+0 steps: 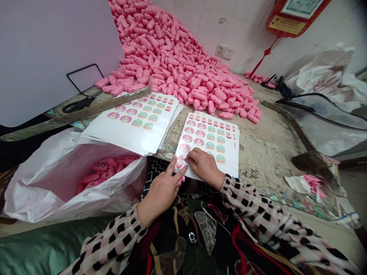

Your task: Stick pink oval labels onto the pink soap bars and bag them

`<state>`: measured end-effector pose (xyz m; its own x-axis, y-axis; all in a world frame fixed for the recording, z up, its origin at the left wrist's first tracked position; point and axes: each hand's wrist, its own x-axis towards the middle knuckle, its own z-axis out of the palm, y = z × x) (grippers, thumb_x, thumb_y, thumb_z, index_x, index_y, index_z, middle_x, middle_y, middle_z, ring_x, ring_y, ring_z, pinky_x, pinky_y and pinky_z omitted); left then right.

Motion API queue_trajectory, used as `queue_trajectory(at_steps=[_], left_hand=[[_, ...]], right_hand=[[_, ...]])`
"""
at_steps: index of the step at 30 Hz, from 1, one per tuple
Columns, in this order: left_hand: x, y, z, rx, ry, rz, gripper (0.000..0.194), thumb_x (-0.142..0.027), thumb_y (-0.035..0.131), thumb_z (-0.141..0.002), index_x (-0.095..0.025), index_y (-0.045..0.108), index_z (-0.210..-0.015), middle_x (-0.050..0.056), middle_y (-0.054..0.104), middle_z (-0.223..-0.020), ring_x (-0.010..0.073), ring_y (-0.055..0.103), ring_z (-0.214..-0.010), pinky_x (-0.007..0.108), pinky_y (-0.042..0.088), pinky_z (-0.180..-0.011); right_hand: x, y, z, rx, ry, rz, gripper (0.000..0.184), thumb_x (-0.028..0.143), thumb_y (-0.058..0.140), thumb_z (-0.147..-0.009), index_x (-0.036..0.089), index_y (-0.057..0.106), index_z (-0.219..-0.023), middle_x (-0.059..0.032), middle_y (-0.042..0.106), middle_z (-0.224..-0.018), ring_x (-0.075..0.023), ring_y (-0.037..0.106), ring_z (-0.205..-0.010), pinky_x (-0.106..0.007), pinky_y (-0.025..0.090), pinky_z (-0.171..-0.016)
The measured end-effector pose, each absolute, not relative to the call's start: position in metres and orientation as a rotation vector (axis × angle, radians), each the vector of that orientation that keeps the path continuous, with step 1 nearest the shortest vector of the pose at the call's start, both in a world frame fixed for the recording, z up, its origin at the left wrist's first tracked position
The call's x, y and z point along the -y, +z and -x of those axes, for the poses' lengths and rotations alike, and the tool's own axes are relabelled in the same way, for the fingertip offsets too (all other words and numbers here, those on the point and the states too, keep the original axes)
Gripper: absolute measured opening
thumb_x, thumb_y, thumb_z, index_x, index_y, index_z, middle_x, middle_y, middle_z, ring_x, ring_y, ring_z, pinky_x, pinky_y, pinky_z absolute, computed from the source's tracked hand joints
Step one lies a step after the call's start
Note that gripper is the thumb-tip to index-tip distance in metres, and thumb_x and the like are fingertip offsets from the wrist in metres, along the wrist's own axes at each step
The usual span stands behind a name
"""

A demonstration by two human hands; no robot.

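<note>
My left hand [163, 191] is at the near left corner of a sticker sheet [231, 168], index finger and thumb either side of an oval pink-and-white label [179, 162]. Beneath these fingers shows the end of a small pink bottle-shaped piece [181, 180], mostly hidden by the hand. Over the sheet, my right hand [207, 167] has its fingers curled and pinched together beside that label; whatever is between the tips is hidden. Rows of pink and green oval stickers cover the sheet.
A second sheet stack [123, 133] lies left, under a metal bar [71, 116] near black scissors [78, 104]. Pink bottle-shaped pieces [172, 65] heap at the back. A white sack [37, 183] holds labelled pieces [106, 170]. A clear bag [329, 122] is at right.
</note>
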<state>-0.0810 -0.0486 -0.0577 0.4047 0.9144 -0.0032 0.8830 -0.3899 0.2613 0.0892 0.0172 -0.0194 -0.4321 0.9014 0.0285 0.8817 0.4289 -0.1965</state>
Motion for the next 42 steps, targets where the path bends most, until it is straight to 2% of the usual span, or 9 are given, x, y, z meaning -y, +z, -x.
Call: queue_trajectory(at_steps=[9, 15, 22, 29, 34, 39, 42], left_hand=[[0.047, -0.062, 0.076, -1.637, 0.213, -2.461, 0.062, -0.022, 0.049, -0.085, -0.038, 0.027, -0.141, 0.013, 0.011, -0.151, 0.0228, 0.06, -0.093, 0.037, 0.048, -0.078], [0.048, -0.063, 0.074, -1.671, 0.189, -2.478, 0.065, -0.022, 0.05, -0.084, -0.04, 0.024, -0.141, 0.012, 0.013, -0.151, 0.0216, 0.059, -0.09, 0.036, 0.048, -0.076], [0.047, -0.064, 0.075, -1.665, 0.187, -2.49, 0.067, -0.02, 0.051, -0.084, -0.04, 0.023, -0.141, 0.013, 0.014, -0.15, 0.022, 0.058, -0.094, 0.036, 0.047, -0.08], [0.047, -0.062, 0.075, -1.661, 0.166, -2.494, 0.066, -0.02, 0.048, -0.085, -0.04, 0.021, -0.142, 0.014, 0.014, -0.151, 0.0226, 0.058, -0.092, 0.037, 0.046, -0.077], [0.047, -0.062, 0.075, -1.662, 0.185, -2.482, 0.062, -0.022, 0.046, -0.086, -0.04, 0.023, -0.142, 0.013, 0.014, -0.151, 0.0222, 0.059, -0.092, 0.037, 0.047, -0.078], [0.048, -0.063, 0.075, -1.661, 0.172, -2.494, 0.056, -0.023, 0.045, -0.087, -0.036, 0.03, -0.139, 0.015, 0.015, -0.15, 0.0225, 0.059, -0.091, 0.037, 0.047, -0.077], [0.048, -0.063, 0.075, -1.66, 0.168, -2.494, 0.054, -0.022, 0.046, -0.087, -0.034, 0.033, -0.138, 0.015, 0.015, -0.15, 0.0223, 0.059, -0.091, 0.037, 0.048, -0.077]], right_hand=[[-0.008, -0.029, -0.087, 2.37, 0.396, 1.607, 0.014, 0.03, 0.048, -0.089, 0.023, 0.059, -0.086, -0.001, 0.055, -0.089, -0.0123, 0.052, -0.077, -0.024, 0.032, -0.061], [-0.014, -0.032, -0.086, 2.224, 0.597, 1.649, 0.011, 0.029, 0.054, -0.084, 0.021, 0.06, -0.079, -0.0002, 0.06, -0.083, -0.013, 0.053, -0.079, -0.024, 0.035, -0.066], [-0.027, -0.022, -0.084, 2.16, 0.845, 1.751, 0.015, 0.032, 0.055, -0.081, 0.019, 0.062, -0.076, 0.0001, 0.064, -0.077, -0.0127, 0.055, -0.07, -0.024, 0.035, -0.061], [-0.015, -0.014, -0.083, 2.364, 0.428, 1.76, 0.014, 0.029, 0.05, -0.086, 0.02, 0.061, -0.085, -0.0037, 0.06, -0.09, -0.0152, 0.054, -0.082, -0.026, 0.034, -0.065], [-0.014, -0.016, -0.081, 2.364, 0.508, 1.775, 0.016, 0.032, 0.049, -0.088, 0.021, 0.059, -0.086, -0.0027, 0.059, -0.088, -0.0147, 0.053, -0.084, -0.025, 0.035, -0.069], [-0.01, -0.011, -0.08, 2.465, 0.413, 1.716, 0.016, 0.03, 0.047, -0.088, 0.021, 0.06, -0.088, -0.0034, 0.059, -0.092, -0.0145, 0.053, -0.081, -0.025, 0.032, -0.063], [-0.011, -0.013, -0.08, 2.442, 0.529, 1.681, 0.014, 0.03, 0.049, -0.087, 0.021, 0.06, -0.085, -0.0016, 0.06, -0.089, -0.0136, 0.054, -0.08, -0.025, 0.032, -0.062]])
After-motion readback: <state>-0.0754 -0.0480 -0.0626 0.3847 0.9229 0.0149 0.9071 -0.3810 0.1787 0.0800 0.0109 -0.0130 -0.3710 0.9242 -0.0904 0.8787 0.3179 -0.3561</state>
